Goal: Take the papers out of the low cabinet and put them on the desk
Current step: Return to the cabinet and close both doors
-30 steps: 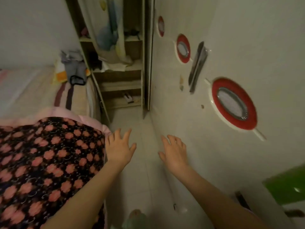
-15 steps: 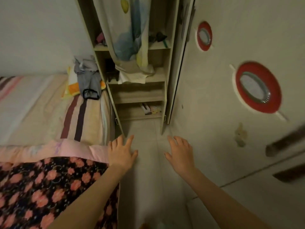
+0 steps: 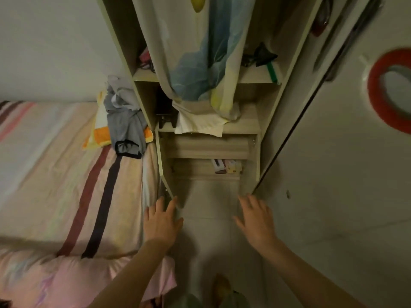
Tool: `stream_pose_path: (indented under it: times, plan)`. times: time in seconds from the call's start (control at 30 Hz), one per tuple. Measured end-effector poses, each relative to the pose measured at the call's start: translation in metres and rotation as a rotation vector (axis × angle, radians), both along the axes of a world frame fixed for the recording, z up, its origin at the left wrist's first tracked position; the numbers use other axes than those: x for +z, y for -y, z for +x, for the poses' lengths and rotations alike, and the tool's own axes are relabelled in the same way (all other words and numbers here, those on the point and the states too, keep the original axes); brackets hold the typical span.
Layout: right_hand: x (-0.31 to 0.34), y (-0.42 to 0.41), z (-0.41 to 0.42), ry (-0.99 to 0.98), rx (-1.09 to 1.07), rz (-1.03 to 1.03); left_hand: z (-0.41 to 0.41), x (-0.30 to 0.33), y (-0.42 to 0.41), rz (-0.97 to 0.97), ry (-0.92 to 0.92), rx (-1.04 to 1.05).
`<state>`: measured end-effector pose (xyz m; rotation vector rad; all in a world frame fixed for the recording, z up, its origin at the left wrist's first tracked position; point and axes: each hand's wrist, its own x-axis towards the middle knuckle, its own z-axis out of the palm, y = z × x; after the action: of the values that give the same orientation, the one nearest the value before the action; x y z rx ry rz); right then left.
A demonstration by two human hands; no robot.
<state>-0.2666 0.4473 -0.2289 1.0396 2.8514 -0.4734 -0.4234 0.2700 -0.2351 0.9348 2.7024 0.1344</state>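
As the walker is closing on the cabinet, both bare hands are reaching ahead with nothing held.

Nearest, the left hand (image 3: 162, 221) is hovering beside the striped pink bed (image 3: 66, 174), its grip spread and its fingertips just at the edge of the open pale wooden cabinet door (image 3: 165, 174); the right hand (image 3: 255, 218) is floating over the pale tiled floor (image 3: 209, 207), fingers also spread. Farther off, the low cabinet of light wood (image 3: 209, 150) is now filling the middle of the view, where a second ago it was sitting small and distant, so the approach is nearly done. Small papers or cards (image 3: 226, 166) are lying on its bottom shelf, untouched; the worktop is not showing.
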Motion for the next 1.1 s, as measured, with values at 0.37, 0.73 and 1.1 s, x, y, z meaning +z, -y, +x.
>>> stream_pose_path:
  times: [0.37, 0.73, 1.1]
  plan:
    - [-0.082, -0.069, -0.127, 0.108, -0.045, -0.017, -0.177, -0.078, -0.066, -0.114, 0.140, -0.112]
    - [-0.152, -0.113, -0.219, 0.121, -0.209, -0.020, -0.299, -0.174, -0.082, -0.290, 0.011, -0.557]
    - [-0.193, -0.217, -0.136, 0.369, -0.391, -0.004, -0.254, -0.195, -0.164, 0.067, 0.118, -0.256]
